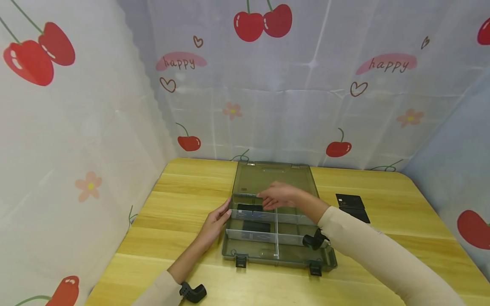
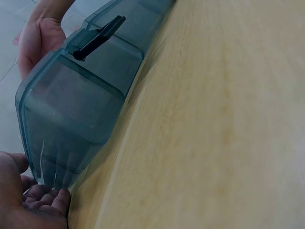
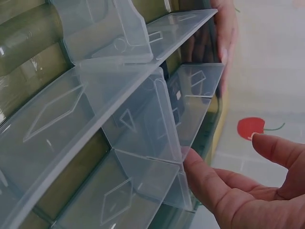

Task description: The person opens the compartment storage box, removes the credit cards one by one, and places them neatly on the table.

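Seemingly seating or adjusting a clear short divider in the rear left part of the compartment box, directly by the fingertips of the right hand. With the right index finger, touching the divider's edge; with the thumb well apart from it, no pinch visible. With the left hand, gripping the box at its left wall, thumb by the rim and fingers curled against the outside.

Just below the right fingers, see a dark card in the rear left compartment, flat or leaning hard to tell; one row nearer the body from those fingers, another dark card. Well to the right of them, on the surface, find a black VIP card and a plain black card. Beyond them, note the opened lid.

To do this well, brace the box firmly through the left fingers to prevent sliding. Press straight down with the right index finger, rather than sideways, to avoid bowing thin plastic. In case of tilting, bring the thumb across for a light pinch. Avoid trapping the card beneath the lower edge. Check squareness against the long divider before letting go.
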`<state>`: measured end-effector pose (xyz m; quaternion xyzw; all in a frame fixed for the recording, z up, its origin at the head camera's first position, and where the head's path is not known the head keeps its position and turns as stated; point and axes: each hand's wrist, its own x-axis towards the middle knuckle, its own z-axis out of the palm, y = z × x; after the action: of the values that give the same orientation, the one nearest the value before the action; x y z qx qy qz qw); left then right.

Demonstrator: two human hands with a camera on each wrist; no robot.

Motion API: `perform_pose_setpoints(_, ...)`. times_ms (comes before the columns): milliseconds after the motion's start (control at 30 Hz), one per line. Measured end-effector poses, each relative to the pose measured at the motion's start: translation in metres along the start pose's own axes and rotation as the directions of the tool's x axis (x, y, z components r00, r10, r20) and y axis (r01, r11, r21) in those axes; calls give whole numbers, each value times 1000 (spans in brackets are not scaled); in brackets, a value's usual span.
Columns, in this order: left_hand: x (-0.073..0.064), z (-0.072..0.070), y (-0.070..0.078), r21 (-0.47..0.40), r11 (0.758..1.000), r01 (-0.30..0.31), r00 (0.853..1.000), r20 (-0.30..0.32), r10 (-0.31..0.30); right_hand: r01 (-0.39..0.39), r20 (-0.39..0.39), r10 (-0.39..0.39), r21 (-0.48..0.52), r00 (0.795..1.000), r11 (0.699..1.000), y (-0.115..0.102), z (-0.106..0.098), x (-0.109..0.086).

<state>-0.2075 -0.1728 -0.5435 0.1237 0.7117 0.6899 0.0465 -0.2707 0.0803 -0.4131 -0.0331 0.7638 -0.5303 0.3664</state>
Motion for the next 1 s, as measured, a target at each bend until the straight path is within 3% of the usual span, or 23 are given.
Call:
perform_pose_setpoints(367, -1, -1, -1, 11, 1000, -3, 1000, -2, 3, -55, 3, 55, 6, 998, 998, 3, 4, 12)
perform_pose_setpoints(667, 1, -1, 0, 11, 1000, -9, 1000, 1, 9, -121, -1, 123, 161, 992, 979, 3, 10, 12)
perform_pose_setpoints(1000, 0, 0, 0, 16, 1000, -13, 1000, -3, 13, -110, 12, 111, 243, 994, 964, 7, 13, 15)
